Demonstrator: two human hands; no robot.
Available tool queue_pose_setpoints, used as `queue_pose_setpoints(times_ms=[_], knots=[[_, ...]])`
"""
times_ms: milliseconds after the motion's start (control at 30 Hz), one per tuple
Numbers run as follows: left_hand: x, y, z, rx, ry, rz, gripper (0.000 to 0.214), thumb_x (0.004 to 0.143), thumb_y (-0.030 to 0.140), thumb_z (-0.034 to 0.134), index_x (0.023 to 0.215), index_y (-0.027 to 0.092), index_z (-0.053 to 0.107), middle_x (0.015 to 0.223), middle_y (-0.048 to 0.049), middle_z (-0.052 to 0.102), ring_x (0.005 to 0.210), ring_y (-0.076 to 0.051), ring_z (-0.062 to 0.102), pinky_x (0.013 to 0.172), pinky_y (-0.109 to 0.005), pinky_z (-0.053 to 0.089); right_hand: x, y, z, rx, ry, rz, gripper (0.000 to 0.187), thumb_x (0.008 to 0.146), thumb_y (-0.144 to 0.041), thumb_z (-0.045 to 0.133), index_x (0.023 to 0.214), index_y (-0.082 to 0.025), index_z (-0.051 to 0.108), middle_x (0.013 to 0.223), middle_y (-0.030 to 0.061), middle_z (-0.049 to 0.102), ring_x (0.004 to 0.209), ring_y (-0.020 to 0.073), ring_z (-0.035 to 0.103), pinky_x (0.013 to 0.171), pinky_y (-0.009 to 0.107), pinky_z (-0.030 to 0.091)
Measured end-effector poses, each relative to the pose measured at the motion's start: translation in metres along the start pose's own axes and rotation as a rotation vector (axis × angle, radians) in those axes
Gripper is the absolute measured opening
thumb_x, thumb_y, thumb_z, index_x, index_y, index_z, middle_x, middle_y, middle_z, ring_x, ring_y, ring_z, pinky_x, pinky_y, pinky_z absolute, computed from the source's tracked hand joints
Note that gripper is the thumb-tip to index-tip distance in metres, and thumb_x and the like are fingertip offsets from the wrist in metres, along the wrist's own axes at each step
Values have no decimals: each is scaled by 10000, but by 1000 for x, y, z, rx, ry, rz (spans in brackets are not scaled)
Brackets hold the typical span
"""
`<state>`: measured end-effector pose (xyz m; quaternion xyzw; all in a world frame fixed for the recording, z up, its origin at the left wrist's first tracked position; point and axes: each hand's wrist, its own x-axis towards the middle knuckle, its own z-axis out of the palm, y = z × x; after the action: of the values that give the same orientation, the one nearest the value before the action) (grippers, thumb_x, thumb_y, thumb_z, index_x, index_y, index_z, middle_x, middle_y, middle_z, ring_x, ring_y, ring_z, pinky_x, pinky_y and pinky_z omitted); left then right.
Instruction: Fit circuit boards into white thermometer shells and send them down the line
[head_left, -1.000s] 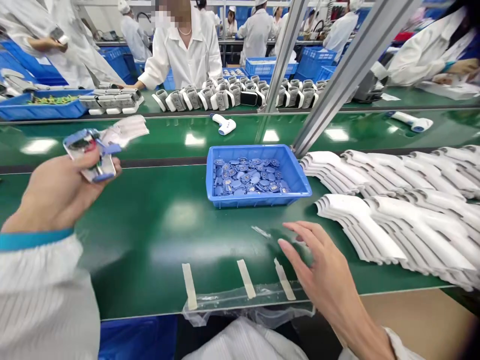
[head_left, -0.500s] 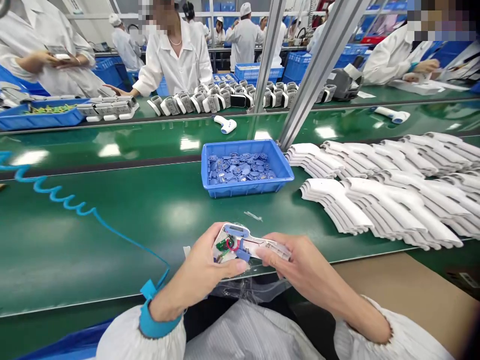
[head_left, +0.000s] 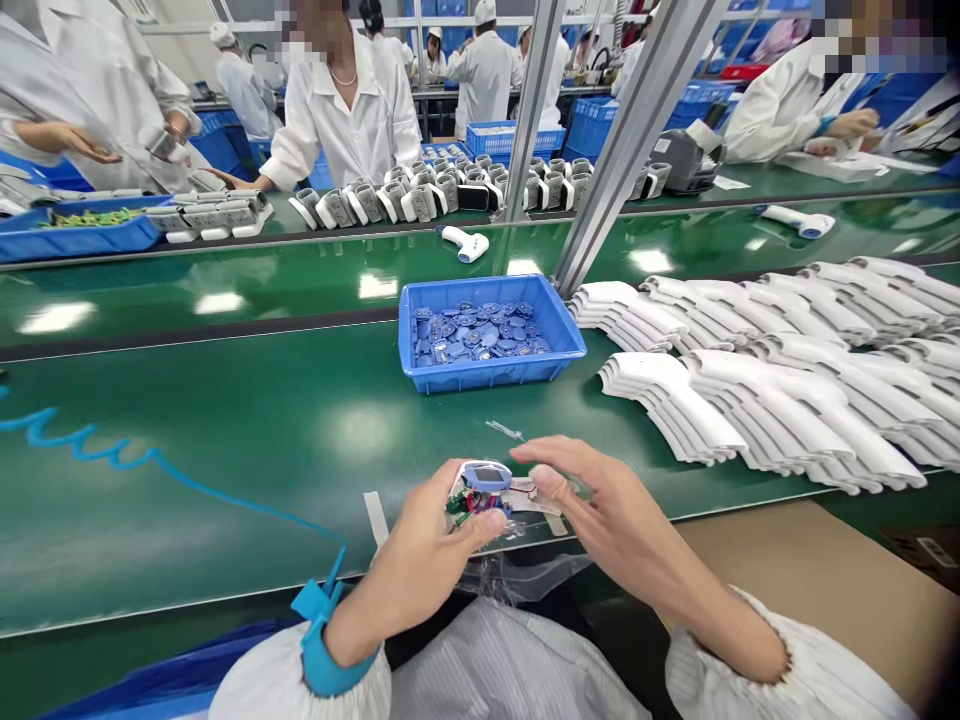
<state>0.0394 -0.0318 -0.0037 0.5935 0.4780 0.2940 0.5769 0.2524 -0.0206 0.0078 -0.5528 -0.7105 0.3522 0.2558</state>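
My left hand [head_left: 427, 545] is closed around an open white thermometer half-shell [head_left: 484, 490] with a blue part, a green board and red wires showing inside. It is held just above the near edge of the green table [head_left: 187, 470]. My right hand [head_left: 600, 515] grips the shell's other end with thumb and fingers. A blue wrist strap [head_left: 322, 645] on my left wrist trails a coiled blue cord [head_left: 112, 455] to the left.
A blue tray [head_left: 491, 372] of small blue parts sits ahead. Rows of white shells [head_left: 787, 390] lie at the right. Tape strips [head_left: 375, 515] and a clear bag [head_left: 517, 575] mark the near edge. Finished units [head_left: 420, 195] and people in white coats line the far side.
One second ago my left hand held the shell up at the far left and my right hand hovered open. Both hands came together on it at the near edge, then tilted it slightly.
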Motion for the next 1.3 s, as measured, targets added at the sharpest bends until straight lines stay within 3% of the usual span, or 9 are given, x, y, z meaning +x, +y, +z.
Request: queue_pose_setpoints(times_ms=[267, 433, 533, 667, 800, 933, 1033, 1200, 1300], knots=[[-7, 3, -2, 216, 56, 144, 214, 1016, 284, 476, 1173, 240, 615, 988, 1, 660, 842, -155, 571, 782, -270, 429, 12, -28, 12, -246, 161, -264, 163, 959, -263, 618, 836, -268, 724, 864, -37, 714, 800, 157, 581, 749, 326, 364], [9, 1, -5, 292, 313, 199, 188, 1005, 262, 464, 1114, 207, 607, 1021, -38, 668, 896, -182, 603, 803, -291, 436, 14, -52, 7, -473, 394, -458, 207, 1003, -222, 520, 850, -202, 659, 840, 6, 692, 762, 162, 553, 774, 355, 320], [20, -1, -13, 119, 399, 8, 229, 969, 335, 524, 1125, 183, 593, 980, -58, 674, 823, -191, 636, 734, -299, 462, 24, -46, -5, -411, 475, -303, 231, 1001, -324, 516, 836, -207, 628, 841, 26, 675, 779, 183, 564, 721, 335, 347], [23, 0, -25, -163, 324, -105, 401, 850, 371, 693, 1162, 152, 569, 1055, -78, 666, 837, -172, 631, 719, -270, 475, 37, 6, -1, -541, 311, 7, 277, 967, -353, 532, 735, -212, 589, 755, 21, 638, 718, 206, 580, 646, 335, 333], [20, 1, -30, -238, 294, -129, 362, 857, 403, 690, 1089, 134, 623, 950, -58, 664, 787, -147, 594, 725, -253, 457, 28, 51, 9, -683, 367, 13, 261, 959, -403, 530, 1040, -169, 614, 884, 66, 653, 812, 239, 623, 630, 330, 360], [20, 1, -34, -395, 239, -229, 361, 885, 441, 656, 1044, 118, 681, 755, -30, 634, 665, -121, 530, 626, -227, 392, 5, 53, -26, -800, 586, -102, 418, 972, -501, 477, 1103, -147, 657, 1006, 133, 663, 859, 269, 628, 683, 364, 446], [20, 3, -37, -478, 189, -250, 375, 877, 438, 677, 1056, 110, 697, 805, -46, 652, 693, -121, 529, 627, -224, 383, -4, 54, -66, -1031, 702, 109, 603, 977, -601, 348, 1191, -137, 668, 1141, 217, 647, 1007, 412, 588, 698, 455, 438], [18, 4, -36, -496, 121, -193, 383, 875, 364, 708, 1168, 121, 666, 1006, -85, 669, 825, -148, 553, 714, -241, 417, 4, 84, -101, -1109, 378, 353, 639, 971, -640, 252, 1120, -183, 673, 1023, 190, 697, 917, 403, 617, 602, 428, 404], [17, 1, -36, -448, 116, -161, 387, 887, 361, 704, 1199, 137, 653, 927, -53, 646, 749, -118, 498, 647, -227, 375, 10, 95, -104, -1023, 359, 343, 623, 976, -612, 282, 1090, -132, 662, 972, 206, 691, 870, 387, 642, 597, 412, 416]])
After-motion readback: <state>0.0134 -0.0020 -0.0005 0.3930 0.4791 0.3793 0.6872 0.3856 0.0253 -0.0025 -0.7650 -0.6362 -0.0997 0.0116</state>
